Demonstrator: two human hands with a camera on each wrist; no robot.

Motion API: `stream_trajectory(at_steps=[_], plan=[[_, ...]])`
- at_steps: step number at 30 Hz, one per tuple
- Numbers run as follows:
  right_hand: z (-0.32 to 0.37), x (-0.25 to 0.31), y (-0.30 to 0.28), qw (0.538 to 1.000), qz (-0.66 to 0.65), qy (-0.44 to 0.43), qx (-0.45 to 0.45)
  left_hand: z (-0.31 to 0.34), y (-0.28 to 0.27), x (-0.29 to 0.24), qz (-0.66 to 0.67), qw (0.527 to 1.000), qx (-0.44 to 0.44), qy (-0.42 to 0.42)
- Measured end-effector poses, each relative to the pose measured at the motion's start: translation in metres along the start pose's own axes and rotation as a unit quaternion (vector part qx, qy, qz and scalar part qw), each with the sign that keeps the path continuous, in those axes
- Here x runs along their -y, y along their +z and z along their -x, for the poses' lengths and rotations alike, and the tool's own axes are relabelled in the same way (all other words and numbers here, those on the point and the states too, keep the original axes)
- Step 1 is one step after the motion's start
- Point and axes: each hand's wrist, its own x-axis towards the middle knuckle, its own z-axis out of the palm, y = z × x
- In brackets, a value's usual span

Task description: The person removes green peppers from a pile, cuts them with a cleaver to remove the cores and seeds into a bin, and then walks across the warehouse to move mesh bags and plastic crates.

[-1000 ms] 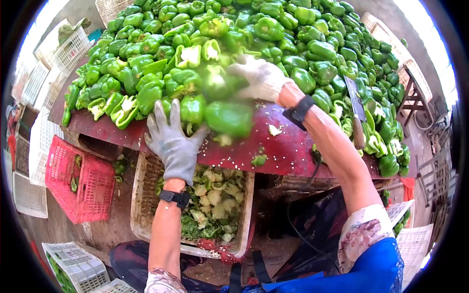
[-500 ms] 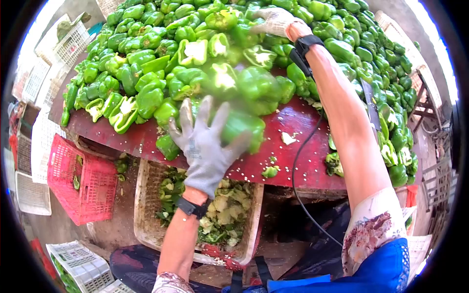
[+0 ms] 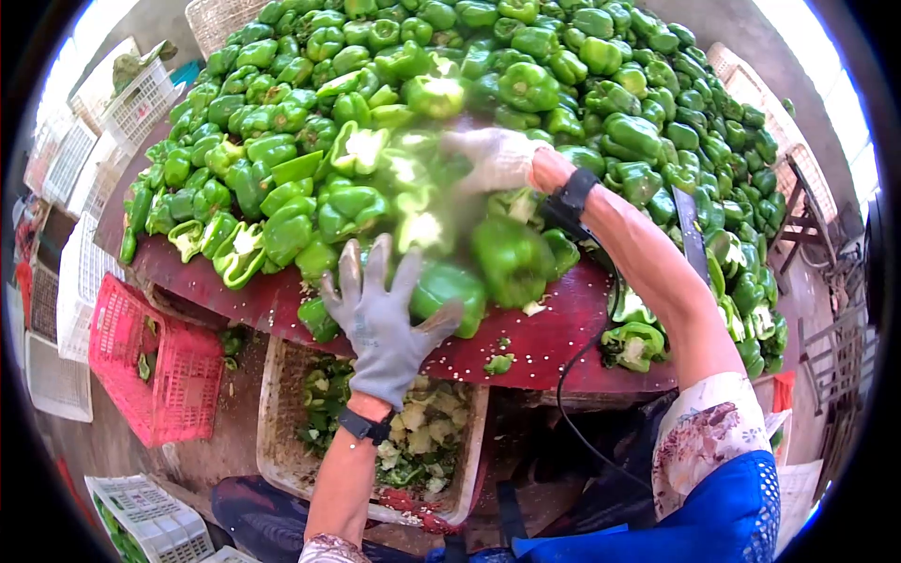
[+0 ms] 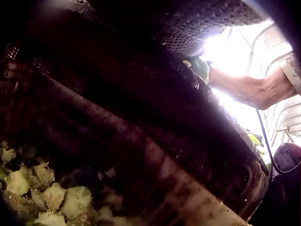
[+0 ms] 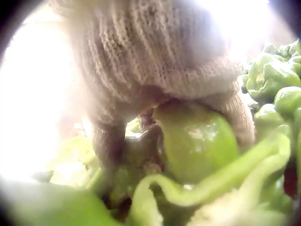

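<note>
My left hand (image 3: 383, 328), in a grey glove, lies with fingers spread at the front of the red table (image 3: 563, 361). Its thumb is beside a whole green bell pepper (image 3: 449, 296). Farther back, my right hand (image 3: 493, 159), in a white knit glove, reaches into the pepper heap and is blurred. The right wrist view shows its gloved fingers (image 5: 242, 117) curled down around a green bell pepper (image 5: 197, 141). A cut pepper piece (image 5: 188, 195) lies in front of it. Halved peppers showing pale insides (image 3: 422, 230) lie between my hands.
A cleaver (image 3: 690, 230) lies on peppers at the right. Below the table edge stands a dirty white crate (image 3: 272, 422) of pale cores and green scraps (image 3: 436, 422). A pink basket (image 3: 155, 366) is at the left. A black cable (image 3: 572, 413) hangs over the front edge.
My right hand went farther back into the heap, then came back toward me. Peppers shifted forward with it. My left hand moved right along the front edge, fingers still spread.
</note>
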Motion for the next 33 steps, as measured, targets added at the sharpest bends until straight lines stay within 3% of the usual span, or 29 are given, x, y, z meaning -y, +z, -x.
stream_trajectory(at_steps=[2, 5, 7, 9, 12, 13, 15, 17, 21, 22, 24, 27, 30, 31, 32, 33], plan=[[0.023, 0.009, -0.009, 0.999, -0.007, 0.023, 0.026, 0.0, -0.001, -0.001, 0.0, 1.0, 0.004, -0.002], [0.022, -0.027, -0.04, 0.998, -0.022, 0.036, -0.043, 0.001, -0.001, -0.002, -0.002, 1.0, 0.007, 0.002], [0.011, -0.066, -0.063, 0.972, 0.093, 0.087, -0.199, 0.002, -0.001, -0.002, -0.008, 1.0, 0.006, 0.007], [-0.009, -0.109, -0.079, 0.916, 0.109, 0.209, -0.324, 0.002, 0.0, -0.002, -0.001, 1.0, 0.005, 0.005], [-0.032, -0.141, -0.061, 0.933, -0.019, 0.242, -0.264, 0.001, 0.002, 0.0, -0.003, 1.0, 0.009, 0.01], [-0.036, -0.137, -0.054, 0.928, 0.001, 0.263, -0.265, 0.001, 0.002, 0.001, -0.006, 1.0, 0.01, 0.011], [-0.03, -0.132, -0.051, 0.94, -0.054, 0.219, -0.255, 0.002, 0.002, 0.002, -0.004, 1.0, 0.013, 0.007], [-0.022, -0.12, -0.054, 0.962, -0.117, 0.162, -0.187, 0.001, 0.001, -0.001, -0.002, 1.0, 0.013, 0.005], [0.015, -0.048, -0.045, 0.977, -0.12, 0.122, -0.131, 0.003, 0.005, 0.001, -0.01, 1.0, 0.004, 0.0], [0.015, -0.054, -0.038, 0.972, -0.167, 0.096, -0.134, 0.003, 0.004, 0.001, -0.004, 1.0, 0.006, 0.001], [0.031, -0.06, -0.025, 0.938, -0.303, 0.045, -0.161, 0.003, 0.002, 0.0, 0.001, 1.0, 0.006, 0.005], [0.069, -0.06, -0.022, 0.901, -0.369, 0.073, -0.216, 0.005, 0.008, 0.003, 0.001, 1.0, -0.005, 0.009], [0.116, -0.091, -0.014, 0.916, -0.208, -0.067, -0.335, 0.007, 0.009, 0.002, 0.005, 1.0, -0.018, 0.013], [0.135, -0.081, -0.013, 0.779, -0.565, 0.021, -0.27, 0.007, 0.01, 0.002, -0.003, 0.999, -0.029, 0.02], [0.155, -0.068, -0.017, 0.839, -0.461, 0.093, -0.274, 0.007, 0.011, 0.002, -0.013, 0.999, -0.032, 0.023], [0.168, -0.061, -0.018, 0.888, -0.35, 0.1, -0.281, 0.008, 0.013, 0.002, -0.031, 0.999, -0.035, 0.023]])
